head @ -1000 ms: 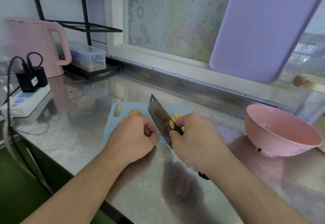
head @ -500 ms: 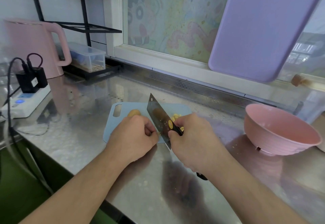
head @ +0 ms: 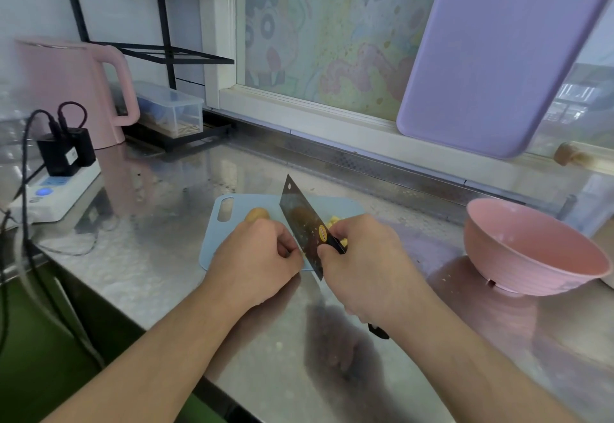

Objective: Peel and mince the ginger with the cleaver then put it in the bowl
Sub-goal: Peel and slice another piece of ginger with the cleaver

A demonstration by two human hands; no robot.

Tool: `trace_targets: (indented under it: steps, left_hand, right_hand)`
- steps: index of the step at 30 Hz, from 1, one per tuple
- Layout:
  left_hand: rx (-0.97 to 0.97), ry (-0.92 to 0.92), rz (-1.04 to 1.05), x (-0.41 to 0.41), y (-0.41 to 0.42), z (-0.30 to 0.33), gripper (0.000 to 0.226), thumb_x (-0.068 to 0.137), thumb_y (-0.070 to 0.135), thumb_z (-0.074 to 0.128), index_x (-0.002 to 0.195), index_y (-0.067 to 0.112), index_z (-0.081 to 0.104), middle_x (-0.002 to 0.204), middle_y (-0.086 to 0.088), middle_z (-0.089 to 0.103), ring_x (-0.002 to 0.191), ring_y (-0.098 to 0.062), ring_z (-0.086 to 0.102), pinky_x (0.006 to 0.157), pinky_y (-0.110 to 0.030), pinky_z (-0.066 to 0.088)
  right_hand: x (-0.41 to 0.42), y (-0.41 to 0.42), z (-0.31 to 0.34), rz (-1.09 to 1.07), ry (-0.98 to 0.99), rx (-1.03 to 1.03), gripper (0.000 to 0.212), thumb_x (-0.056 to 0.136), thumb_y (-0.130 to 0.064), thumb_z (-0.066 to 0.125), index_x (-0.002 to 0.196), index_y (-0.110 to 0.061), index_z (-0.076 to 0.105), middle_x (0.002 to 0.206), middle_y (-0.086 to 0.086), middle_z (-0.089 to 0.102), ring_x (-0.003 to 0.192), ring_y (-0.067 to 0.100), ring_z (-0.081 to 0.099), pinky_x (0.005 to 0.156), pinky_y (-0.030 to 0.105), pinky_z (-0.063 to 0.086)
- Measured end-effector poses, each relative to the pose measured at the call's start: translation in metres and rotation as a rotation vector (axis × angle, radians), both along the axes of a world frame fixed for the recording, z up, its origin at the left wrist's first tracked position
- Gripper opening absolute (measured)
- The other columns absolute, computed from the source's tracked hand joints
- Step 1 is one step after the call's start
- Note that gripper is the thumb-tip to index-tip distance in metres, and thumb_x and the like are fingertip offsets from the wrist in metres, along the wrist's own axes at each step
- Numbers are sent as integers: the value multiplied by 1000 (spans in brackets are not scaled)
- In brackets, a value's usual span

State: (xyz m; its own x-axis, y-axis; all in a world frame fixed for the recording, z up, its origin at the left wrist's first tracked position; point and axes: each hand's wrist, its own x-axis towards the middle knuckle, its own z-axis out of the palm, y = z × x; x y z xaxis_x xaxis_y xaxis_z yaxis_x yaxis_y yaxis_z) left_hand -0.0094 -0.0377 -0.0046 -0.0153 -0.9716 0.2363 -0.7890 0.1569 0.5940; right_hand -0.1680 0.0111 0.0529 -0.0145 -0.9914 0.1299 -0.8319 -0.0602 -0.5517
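Gripping the cleaver [head: 304, 223] by its handle, the right hand [head: 362, 266] has fingers curled tight round it, the forefinger pinched against the blade's flat. Just left of that grip the left hand [head: 255, 263] is curled, knuckles up, over the ginger [head: 256, 214], whose brown end pokes out beyond the fingers; whether the fingers actually clamp it is hidden. Cut yellow ginger pieces [head: 332, 222] lie just beyond the right hand, on the pale blue cutting board [head: 232, 223]. Well right of the grip stands the pink bowl [head: 531, 256] on the steel counter [head: 166, 273].
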Motion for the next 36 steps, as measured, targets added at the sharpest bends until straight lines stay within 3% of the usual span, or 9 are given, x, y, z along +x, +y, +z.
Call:
trace_targets:
  steps: [5, 9, 13, 16, 20, 23, 26, 31, 36]
  left_hand:
    - [-9, 6, -7, 1, -1, 0, 11, 84, 37, 76, 73, 35, 71, 85, 10, 64, 70, -3, 63, 63, -33, 58]
    - [2, 32, -17, 1, 0, 0, 11, 84, 36, 76, 74, 36, 72, 84, 11, 65, 70, -2, 63, 66, -35, 60]
    - [7, 77, -8, 3, 0, 0, 14, 86, 31, 73, 73, 35, 74, 79, 14, 68, 67, -2, 66, 66, -35, 61]
    - [4, 147, 9, 3, 1, 1, 15, 89, 28, 71, 75, 33, 75, 71, 11, 69, 59, -6, 69, 64, -37, 62]
    - [-35, 159, 47, 6, 0, 2, 17, 87, 27, 70, 71, 33, 75, 78, 17, 68, 72, -2, 66, 69, -36, 61]
    - [-34, 161, 105, 5, 0, 4, 15, 85, 29, 68, 72, 32, 74, 71, 18, 69, 70, -2, 64, 66, -32, 59]
    - [-27, 166, 124, 5, 0, 4, 14, 86, 31, 67, 74, 32, 75, 68, 19, 70, 69, -1, 64, 66, -31, 59]
    - [-24, 152, 47, 6, 0, 3, 9, 82, 32, 73, 74, 34, 74, 75, 18, 69, 71, 0, 65, 68, -34, 60]
    - [0, 54, -16, 2, 0, -1, 11, 82, 35, 79, 74, 39, 72, 85, 15, 67, 70, 1, 62, 62, -27, 53]
  right_hand:
    - [2, -5, 0, -6, 33, 25, 18, 94, -22, 54, 88, -11, 67, 62, 6, 59, 53, 32, 66, 44, 39, 56]
    - [2, -7, -1, -15, -5, 11, 19, 97, -23, 56, 92, -10, 69, 66, 8, 64, 61, 34, 70, 49, 42, 59]
    - [-5, -7, -1, -23, -21, -64, 20, 95, -22, 57, 93, -7, 70, 67, 16, 67, 59, 37, 67, 43, 41, 52]
    - [-8, -4, 2, -12, -14, -67, 20, 94, -22, 57, 92, -6, 69, 58, 12, 58, 58, 37, 65, 42, 42, 51]
    - [-7, -2, 1, 4, -14, -42, 21, 95, -22, 57, 92, -6, 69, 57, 6, 52, 48, 33, 56, 37, 36, 45]
    - [-5, 0, -2, 6, -14, -21, 18, 95, -23, 56, 89, -10, 68, 57, 3, 54, 49, 31, 60, 41, 32, 49]
    - [-1, 0, -4, 13, 23, 7, 17, 95, -24, 54, 88, -15, 67, 61, 4, 59, 50, 27, 62, 47, 37, 57]
    - [2, -5, -5, 13, 81, -3, 15, 95, -28, 54, 93, -17, 65, 72, 6, 64, 51, 24, 64, 42, 30, 53]
    - [-2, -4, -5, 15, 31, 3, 17, 96, -26, 56, 89, -15, 67, 66, 5, 61, 51, 28, 65, 40, 28, 48]
